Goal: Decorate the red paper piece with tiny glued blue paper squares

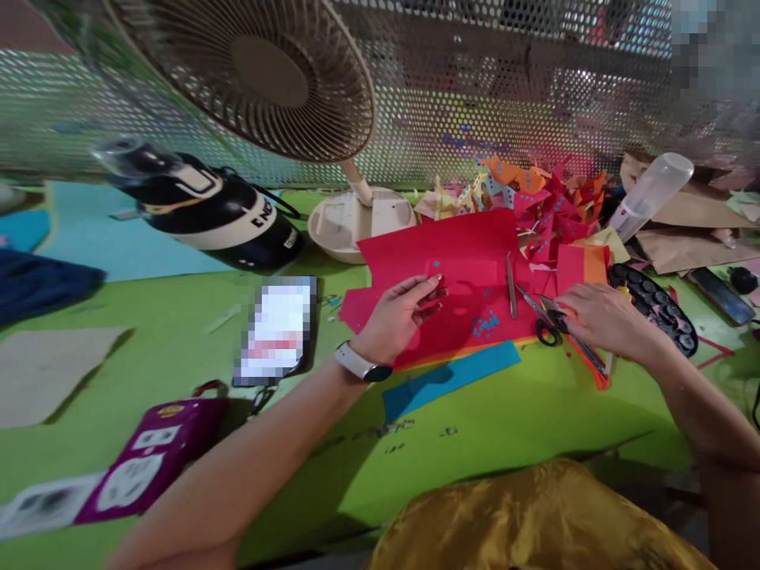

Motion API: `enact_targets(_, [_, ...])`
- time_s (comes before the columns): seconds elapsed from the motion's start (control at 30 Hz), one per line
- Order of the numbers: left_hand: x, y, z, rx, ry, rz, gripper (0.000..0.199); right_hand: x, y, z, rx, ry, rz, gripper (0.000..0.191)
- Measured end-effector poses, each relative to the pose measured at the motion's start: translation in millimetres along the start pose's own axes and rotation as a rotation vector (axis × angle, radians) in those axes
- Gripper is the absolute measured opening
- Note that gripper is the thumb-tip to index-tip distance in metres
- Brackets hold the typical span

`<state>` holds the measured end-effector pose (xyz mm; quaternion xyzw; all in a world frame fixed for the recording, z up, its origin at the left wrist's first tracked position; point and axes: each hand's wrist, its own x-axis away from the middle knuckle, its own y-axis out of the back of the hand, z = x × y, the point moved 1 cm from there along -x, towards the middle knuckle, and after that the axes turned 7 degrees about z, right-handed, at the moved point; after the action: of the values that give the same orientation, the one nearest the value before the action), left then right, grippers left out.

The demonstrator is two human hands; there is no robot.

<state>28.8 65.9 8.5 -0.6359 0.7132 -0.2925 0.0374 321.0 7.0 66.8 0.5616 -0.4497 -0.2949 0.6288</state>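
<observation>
My left hand is over a sheet of red paper, thumb and forefinger pinched together. What they hold, if anything, is too small to make out. A tiny blue paper piece shows just beyond the fingertips. Several more blue bits are scattered on the red sheet. At the sheet's right edge, my right hand has its fingers bent over the handles of a pair of black-handled scissors, blades parted and pointing away to the left. Metal tweezers lie on the red paper, left of the scissors.
A blue paper strip lies in front. Behind are a fan, a black bottle and a heap of coloured paper scraps. A phone and purple pouch are left, a black palette right.
</observation>
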Motion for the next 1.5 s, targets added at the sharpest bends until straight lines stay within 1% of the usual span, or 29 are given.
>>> enact_targets(0.13, [7.6, 1.3, -1.2, -0.043, 0.000, 0.011, 0.015, 17.8, -11.4, -0.9, 0.005, -0.041, 0.011, 0.025])
enact_targets(0.23, [19.0, 6.0, 6.2, -0.016, 0.014, -0.029, 0.016, 26.9, -15.2, 1.8, 0.003, -0.082, 0.044, 0.023])
enact_targets(0.3, [26.9, 8.5, 13.1, -0.011, 0.029, -0.029, 0.016, 33.2, -13.9, 3.3, -0.006, -0.102, 0.084, 0.023])
enact_targets(0.37, [32.6, 9.9, 19.1, -0.004, 0.029, -0.024, 0.018, 40.6, -10.5, 2.1, 0.008, -0.166, 0.119, 0.024])
enact_targets(0.47, [35.7, 11.3, 24.0, 0.002, -0.014, -0.019, 0.022, 54.1, -6.7, -6.4, 0.070, -0.311, 0.145, 0.026])
enact_targets(0.53, [35.1, 12.7, 25.3, 0.001, -0.053, -0.023, 0.024, 64.1, -7.9, -15.6, 0.111, -0.410, 0.145, 0.027])
enact_targets(0.6, [33.9, 14.2, 26.2, -0.002, -0.076, -0.028, 0.024, 73.4, -12.6, -24.9, 0.135, -0.512, 0.174, 0.030])
enact_targets(0.7, [33.0, 15.3, 27.6, -0.002, -0.082, -0.035, 0.024, 81.3, -21.5, -33.2, 0.146, -0.553, 0.231, 0.034])
enact_targets(0.83, [33.8, 13.9, 28.3, 0.015, -0.076, -0.055, 0.023, 80.2, -26.7, -36.3, 0.159, -0.606, 0.261, 0.034])
enact_targets(0.93, [34.8, 12.3, 27.6, 0.008, -0.082, -0.066, 0.024, 77.1, -28.1, -40.3, 0.141, -0.644, 0.210, 0.035])
enact_targets(1.03, [34.7, 11.8, 27.6, 0.002, -0.091, -0.065, 0.025, 75.7, -33.0, -46.7, 0.075, -0.605, 0.158, 0.034])
enact_targets(1.1, [33.9, 12.2, 28.5, 0.006, -0.098, -0.048, 0.025, 75.2, -37.4, -50.7, 0.026, -0.589, 0.143, 0.031])
enact_targets(1.2, [32.3, 13.3, 30.5, 0.016, -0.108, -0.014, 0.023, 73.8, -42.1, -54.6, -0.010, -0.623, 0.105, 0.033])
enact_targets(1.33, [31.7, 13.6, 32.0, 0.013, -0.110, 0.008, 0.021, 71.8, -44.8, -56.6, -0.008, -0.674, 0.062, 0.041])
enact_targets(1.5, [32.3, 11.4, 31.4, 0.025, -0.117, -0.004, 0.023, 73.9, -45.2, -56.4, 0.040, -0.694, -0.039, 0.041])
